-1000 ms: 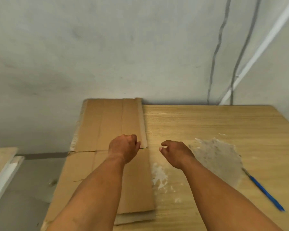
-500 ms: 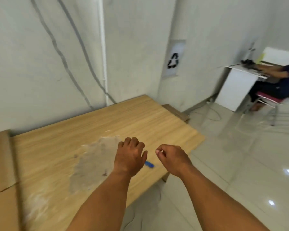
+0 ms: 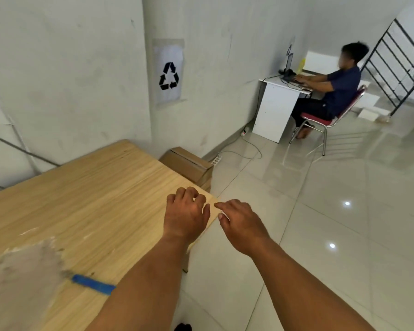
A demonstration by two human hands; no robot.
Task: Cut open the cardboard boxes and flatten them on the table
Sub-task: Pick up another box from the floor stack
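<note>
The pale wooden rectangular tabletop (image 3: 93,199) is showing straight honey-coloured grain, and a rough grey blotchy patch (image 3: 22,271) is dulling its near end. A narrow bright blue strip (image 3: 92,284) is standing out against both. The plain brown cardboard box (image 3: 187,164) is looking matte beside glossy cream floor tiles (image 3: 344,235). A white paper wall sign (image 3: 169,72) is displaying black recycling arrows.

Head-worn wide view, forward and down, close above table (image 3: 93,199) corner

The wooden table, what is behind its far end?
A brown cardboard box sits on the floor by the wall, apparently closed. The table edge covers its near lower part, and its contents cannot be seen.
</note>
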